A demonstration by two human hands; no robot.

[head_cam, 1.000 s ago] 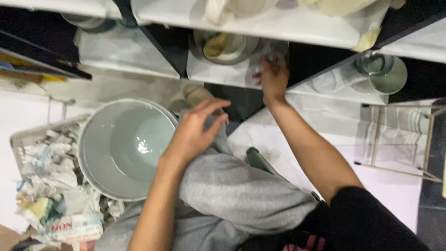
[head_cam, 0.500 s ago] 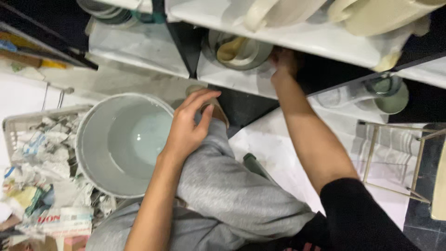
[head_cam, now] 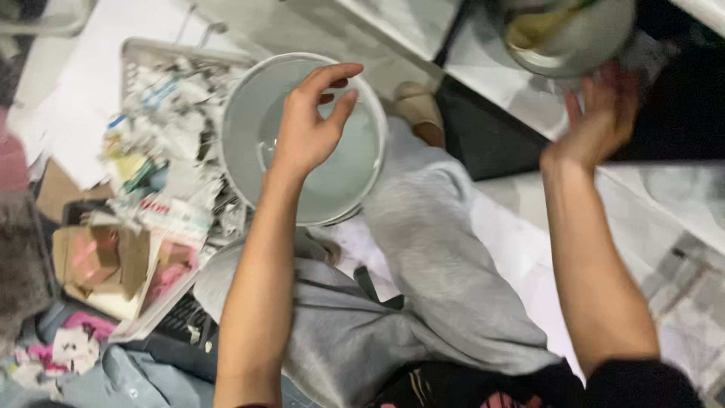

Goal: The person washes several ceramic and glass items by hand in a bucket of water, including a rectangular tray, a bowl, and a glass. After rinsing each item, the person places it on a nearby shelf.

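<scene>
Left hand (head_cam: 310, 125) raised over the large pale round basin (head_cam: 260, 113), fingers loosely curled and spread, thumb apart from the forefinger, holding nothing; whether it touches the basin rim cannot be told. Basin sits on the floor just left of the bent knee in grey trousers (head_cam: 445, 264), a little water showing at its bottom. Right hand (head_cam: 596, 121) reaches up to the front edge of the white shelf (head_cam: 491, 60), palm open, fingers extended against the underside of a metal bowl (head_cam: 566, 30) that holds something yellowish; grip blurred, so whether the fingers close on the bowl cannot be told. Against the basin's left side lies a shallow tray (head_cam: 151, 53) heaped with torn paper and wrappers (head_cam: 162, 166). Flattened cardboard (head_cam: 98, 264) lies below the tray. A beige slipper (head_cam: 419, 109) shows beyond the knee, near the basin's right rim
</scene>
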